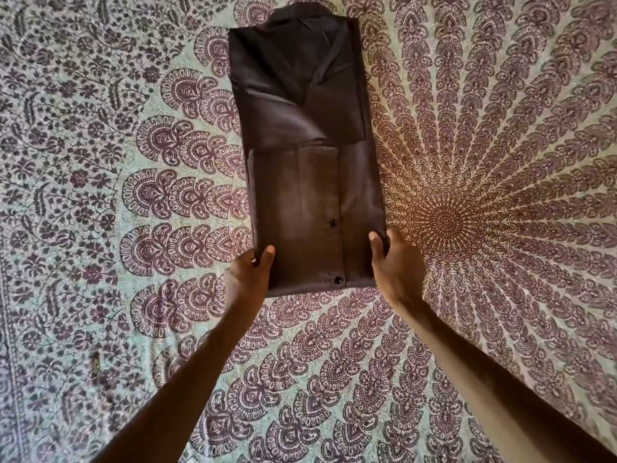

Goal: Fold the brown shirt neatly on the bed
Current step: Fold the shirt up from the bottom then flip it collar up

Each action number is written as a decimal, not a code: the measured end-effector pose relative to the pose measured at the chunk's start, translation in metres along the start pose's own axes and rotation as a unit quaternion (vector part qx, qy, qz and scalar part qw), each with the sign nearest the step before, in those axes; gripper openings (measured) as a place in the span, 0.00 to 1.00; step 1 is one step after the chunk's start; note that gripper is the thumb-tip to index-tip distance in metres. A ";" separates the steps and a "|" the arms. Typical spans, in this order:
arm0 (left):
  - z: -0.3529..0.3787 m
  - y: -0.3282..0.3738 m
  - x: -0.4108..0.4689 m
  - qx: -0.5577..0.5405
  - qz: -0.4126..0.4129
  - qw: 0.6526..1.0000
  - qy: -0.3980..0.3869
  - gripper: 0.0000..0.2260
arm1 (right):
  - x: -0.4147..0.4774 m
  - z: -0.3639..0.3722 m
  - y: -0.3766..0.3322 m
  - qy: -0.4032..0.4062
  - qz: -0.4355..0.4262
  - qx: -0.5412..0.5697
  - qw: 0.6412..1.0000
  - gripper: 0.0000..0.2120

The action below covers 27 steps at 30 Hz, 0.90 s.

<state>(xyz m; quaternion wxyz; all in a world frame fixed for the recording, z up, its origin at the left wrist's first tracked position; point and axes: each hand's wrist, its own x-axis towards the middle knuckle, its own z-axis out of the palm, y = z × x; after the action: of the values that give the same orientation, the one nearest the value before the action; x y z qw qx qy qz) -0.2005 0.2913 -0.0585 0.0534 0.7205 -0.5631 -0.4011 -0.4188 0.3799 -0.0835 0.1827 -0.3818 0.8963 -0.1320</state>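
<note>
The brown shirt [307, 162], folded narrow, is laid mid-frame on the bed [100, 162]. Its lower side edges are pinched by left hand [248, 272] and right hand [395, 265]; the limp, light cloth is judged best lifted there.

The flat bed [40, 329], spread with a pale green sheet [100, 182] printed in dark purple paisley and mandala figures, carries a low obstacle down its middle: a dark brown shirt [307, 155] of smooth cloth, folded into a long narrow strip running away from the person. Wide bare sheet stretches left and right of the strip, so a hand could pass along either long edge. The near end is taken: the left grip [248, 272] pinches the near left corner, the right grip [395, 265] the near right, and the bare forearms [187, 379] slant in from below with an open wedge of sheet between them.
</note>
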 end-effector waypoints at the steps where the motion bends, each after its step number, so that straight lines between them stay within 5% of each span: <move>1: -0.001 0.003 0.001 0.009 -0.006 1.000 0.002 0.15 | 0.000 -0.001 -0.002 0.001 0.008 -0.017 1.000 0.18; 11: -0.008 -0.010 -0.005 -0.005 0.054 0.998 -0.023 0.15 | -0.015 -0.016 0.017 -0.023 -0.069 0.103 0.992 0.16; 20: -0.013 0.009 -0.001 0.028 0.016 0.999 0.006 0.14 | 0.010 -0.015 0.000 -0.038 0.005 -0.015 0.999 0.19; 27: -0.027 0.066 0.064 -0.014 0.013 0.996 0.085 0.19 | 0.074 -0.027 -0.041 -0.008 0.030 0.153 0.988 0.16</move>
<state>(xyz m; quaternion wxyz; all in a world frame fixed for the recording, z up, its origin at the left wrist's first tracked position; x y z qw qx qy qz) -0.2311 0.2028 -0.0393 0.1163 0.7436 -0.5604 -0.3457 -0.4520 0.3011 -0.0604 0.2501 -0.3234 0.8749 -0.2594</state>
